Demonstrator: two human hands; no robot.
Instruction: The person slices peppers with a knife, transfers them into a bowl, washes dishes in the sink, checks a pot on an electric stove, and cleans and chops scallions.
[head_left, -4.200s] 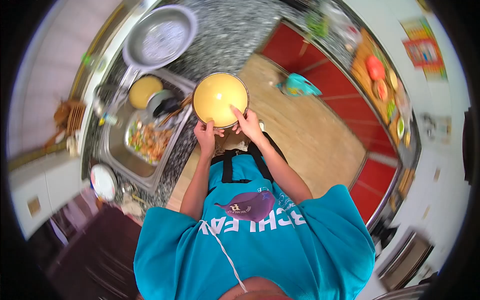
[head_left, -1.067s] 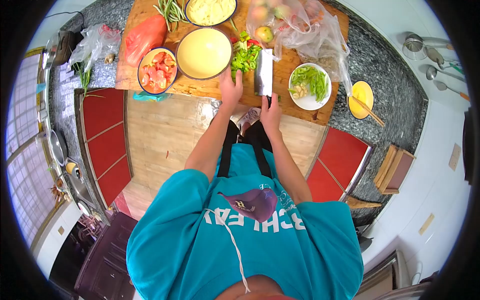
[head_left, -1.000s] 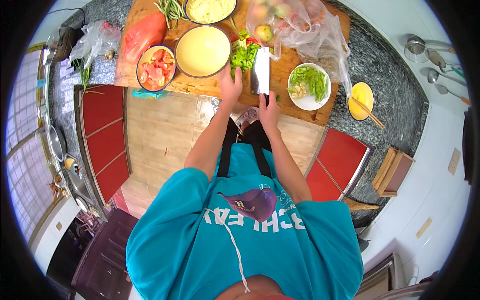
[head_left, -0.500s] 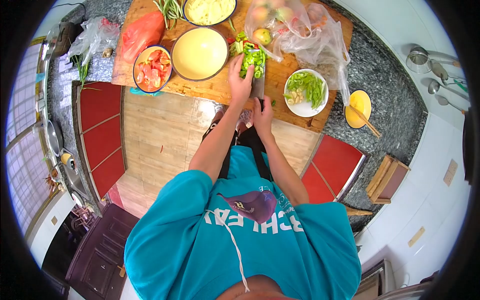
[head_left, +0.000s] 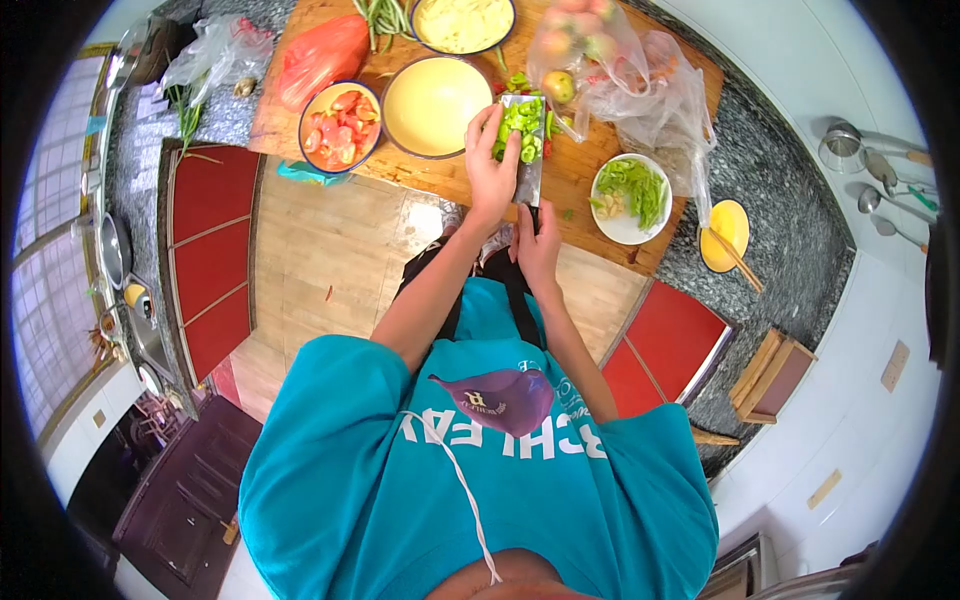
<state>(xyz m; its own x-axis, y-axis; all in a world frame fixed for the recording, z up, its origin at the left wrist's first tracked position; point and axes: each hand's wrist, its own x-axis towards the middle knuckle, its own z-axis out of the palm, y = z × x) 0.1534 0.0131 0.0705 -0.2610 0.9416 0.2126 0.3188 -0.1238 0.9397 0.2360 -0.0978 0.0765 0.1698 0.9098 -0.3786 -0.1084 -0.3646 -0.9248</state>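
Observation:
My right hand (head_left: 537, 242) is closed round the dark handle of a kitchen knife (head_left: 531, 186), its broad blade pointing away from me. A heap of chopped green peppers (head_left: 522, 122) lies on the flat of the blade. Curled against the heap's left side, my left hand (head_left: 490, 170) has thumb and fingers pressed to the pieces. Just left of that hand stands a cream bowl (head_left: 437, 108) with a dark rim. Under the knife is the wooden board (head_left: 440, 172), where more green and red pepper bits show beside the blade.
A bowl of cut tomatoes (head_left: 340, 126) and a red plastic bag (head_left: 322, 58) are on the left. Behind stands a bowl of pale shreds (head_left: 464, 22). To the right are clear bags (head_left: 655, 90), a white plate (head_left: 630, 228) of sliced greens and garlic, and a yellow bowl (head_left: 723, 235) with chopsticks.
The view has shifted, so the board sits farther right. The chopped peppers now rest on the knife's blade, gathered there by my left hand, with a few bits left on the board.

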